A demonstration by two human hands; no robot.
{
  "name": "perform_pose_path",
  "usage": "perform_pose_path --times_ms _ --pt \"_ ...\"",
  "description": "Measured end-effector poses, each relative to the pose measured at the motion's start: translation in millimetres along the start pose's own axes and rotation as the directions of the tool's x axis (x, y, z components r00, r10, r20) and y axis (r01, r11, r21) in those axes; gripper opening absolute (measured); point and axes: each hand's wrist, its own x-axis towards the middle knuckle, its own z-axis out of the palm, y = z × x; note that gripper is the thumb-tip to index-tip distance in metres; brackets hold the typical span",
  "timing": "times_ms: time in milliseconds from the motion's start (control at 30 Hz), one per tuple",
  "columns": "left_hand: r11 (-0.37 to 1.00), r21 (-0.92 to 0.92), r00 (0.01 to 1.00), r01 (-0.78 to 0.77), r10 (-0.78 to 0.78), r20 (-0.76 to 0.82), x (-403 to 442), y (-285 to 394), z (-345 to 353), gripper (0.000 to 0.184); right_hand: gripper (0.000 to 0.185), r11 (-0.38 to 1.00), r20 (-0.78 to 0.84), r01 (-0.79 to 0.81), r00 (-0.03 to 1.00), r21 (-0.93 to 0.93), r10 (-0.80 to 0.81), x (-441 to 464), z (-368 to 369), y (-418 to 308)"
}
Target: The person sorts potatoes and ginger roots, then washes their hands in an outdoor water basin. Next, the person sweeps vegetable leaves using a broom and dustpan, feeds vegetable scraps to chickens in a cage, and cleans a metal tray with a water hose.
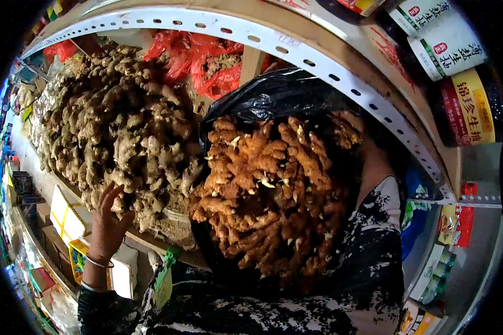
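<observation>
Pale ginger [123, 120] heaps up left of the black bag [285, 89], which holds reddish-brown ginger [271, 192]. Our right arm [375, 167] lines the bag's right side, where we cannot tell our right hand's grip; our left hand [108, 229], fingers spread, hovers by the pale ginger, left of the bag.

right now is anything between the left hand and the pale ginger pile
Nothing visible: the left hand is at the near edge of the pale ginger pile. The black bag with the browner ginger lies off to the right.
</observation>
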Motion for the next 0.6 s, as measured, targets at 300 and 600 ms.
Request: perform_pose_path --times_ms 300,600 --pt "0.990 -0.130 0.991 -0.054 0.070 0.118 22 30 16 0.052 0.079 0.997 0.000 0.028 1.000 -0.075 -0.028 -18 6 -3" --pt "0.982 -0.184 0.981 -0.044 0.078 0.178 27 41 22 0.049 0.077 0.990 0.039 0.050 0.998 -0.129 -0.046 -55 32 -12"
